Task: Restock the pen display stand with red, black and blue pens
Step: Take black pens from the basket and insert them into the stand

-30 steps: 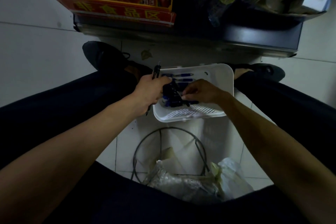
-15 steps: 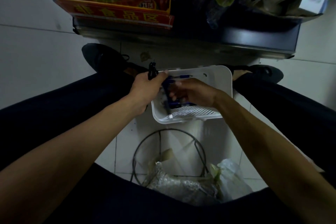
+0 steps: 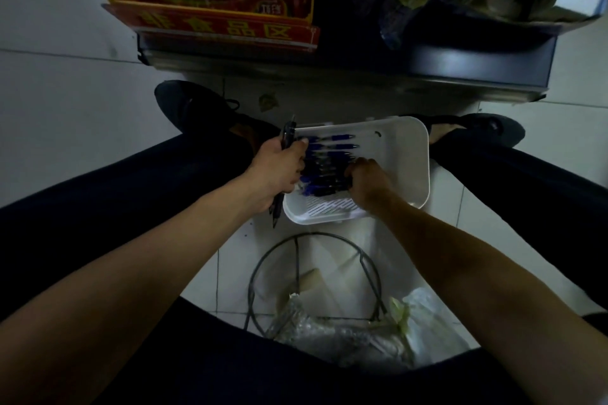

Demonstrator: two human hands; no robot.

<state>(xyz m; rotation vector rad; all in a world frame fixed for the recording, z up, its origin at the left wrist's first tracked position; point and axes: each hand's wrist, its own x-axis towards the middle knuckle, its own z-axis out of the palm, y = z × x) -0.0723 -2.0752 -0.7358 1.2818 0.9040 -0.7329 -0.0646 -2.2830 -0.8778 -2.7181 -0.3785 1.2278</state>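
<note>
Left hand (image 3: 278, 171) fingers clench black pens (image 3: 288, 136) beside white basket (image 3: 411, 158); right hand (image 3: 368, 179) fingers pinch pens inside. Advise sorting by colour.

We see blue pens (image 3: 332, 145) and black pens (image 3: 325, 186) in a white slotted basket (image 3: 408, 154), a red shelf sign (image 3: 227, 28) with yellow characters, dark trousers (image 3: 131, 181) against pale floor tiles (image 3: 65, 102).
</note>
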